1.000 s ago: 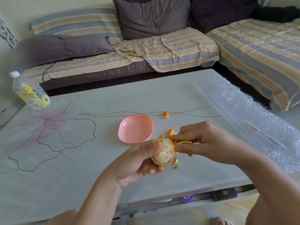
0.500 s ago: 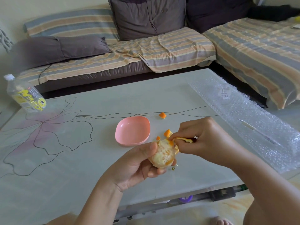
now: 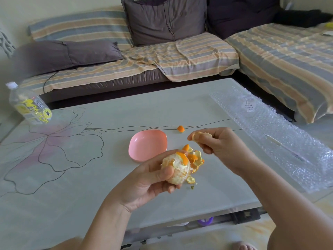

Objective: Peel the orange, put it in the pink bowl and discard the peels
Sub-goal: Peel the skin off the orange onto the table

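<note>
Over the near part of the bench [image 3: 111,177], the orange [image 3: 177,168] is held in the left hand [image 3: 149,183], whose grip is clamped round it. Most of the rind is off and pale pith is shown, though a patch of orange skin is seen near its top. A torn strip of peel [image 3: 199,136] is pinched in the grip of the right hand [image 3: 221,147], apart from the fruit. Loose peels [image 3: 196,156] are heaped near the pink bowl [image 3: 144,147], and one scrap [image 3: 180,128] lies beyond it. Nothing is seen in the bowl — so the last skin, the transfer and the discarding are judged to be left.
</note>
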`<state>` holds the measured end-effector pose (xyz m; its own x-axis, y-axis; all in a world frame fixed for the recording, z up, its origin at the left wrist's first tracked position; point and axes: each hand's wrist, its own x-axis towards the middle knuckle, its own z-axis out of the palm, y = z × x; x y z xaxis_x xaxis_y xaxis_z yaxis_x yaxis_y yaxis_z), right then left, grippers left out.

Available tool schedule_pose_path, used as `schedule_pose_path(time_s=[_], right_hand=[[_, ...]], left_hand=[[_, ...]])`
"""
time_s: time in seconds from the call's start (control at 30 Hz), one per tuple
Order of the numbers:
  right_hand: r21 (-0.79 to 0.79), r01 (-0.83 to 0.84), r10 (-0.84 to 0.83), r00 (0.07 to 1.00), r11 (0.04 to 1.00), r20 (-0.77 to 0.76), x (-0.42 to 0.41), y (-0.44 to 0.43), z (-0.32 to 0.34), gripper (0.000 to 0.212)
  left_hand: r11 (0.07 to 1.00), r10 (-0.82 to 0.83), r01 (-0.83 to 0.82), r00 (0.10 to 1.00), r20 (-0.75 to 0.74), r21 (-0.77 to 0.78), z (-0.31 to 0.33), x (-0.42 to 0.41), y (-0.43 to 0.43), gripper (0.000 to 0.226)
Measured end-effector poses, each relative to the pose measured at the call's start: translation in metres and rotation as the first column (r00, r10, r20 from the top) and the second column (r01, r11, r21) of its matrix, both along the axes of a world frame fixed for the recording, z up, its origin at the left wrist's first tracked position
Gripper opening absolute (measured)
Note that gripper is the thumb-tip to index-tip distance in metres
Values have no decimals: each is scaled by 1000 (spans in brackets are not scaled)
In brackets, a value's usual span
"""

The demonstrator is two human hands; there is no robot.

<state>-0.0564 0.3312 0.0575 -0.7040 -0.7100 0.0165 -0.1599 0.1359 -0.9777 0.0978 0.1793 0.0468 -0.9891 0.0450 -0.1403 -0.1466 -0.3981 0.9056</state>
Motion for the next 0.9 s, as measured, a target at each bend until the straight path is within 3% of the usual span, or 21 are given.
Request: schedule_pose_path(time_s=[0.1,0.17,0.27,0.4,0.47,0.7,0.9], right_hand=[[267,76,41,914,961,-404,-9,3,-6,21],[413,101,123,868,905,-482,-9,1,-16,32],[544,135,217,818,828,-533,-6,-2,-24,44],[286,-135,266,829,949,-491,5,2,-11,49],[200,-222,296,799,954,-523,13,4,-8,47],[237,-118,255,664,964,-703,21,5,-6,27],[250,10,204,544,968,-814,31,-3,-11,34]], left_hand=[[962,79,-76,997,0,-263,5,1,1,54],[877,206,-179,978,13,-446,5,-1,4,46],[811,310,-253,951,20,-527,1,-3,8,43],[843,335,-290,942,21,-452,1,-5,8,41],[858,319,-285,948,8,-426,2,-5,9,38],[771,354,-341,932,-84,-538,-2,-11,15,39],[678,471,-468,869,-155,-566,-7,-15,26,20]])
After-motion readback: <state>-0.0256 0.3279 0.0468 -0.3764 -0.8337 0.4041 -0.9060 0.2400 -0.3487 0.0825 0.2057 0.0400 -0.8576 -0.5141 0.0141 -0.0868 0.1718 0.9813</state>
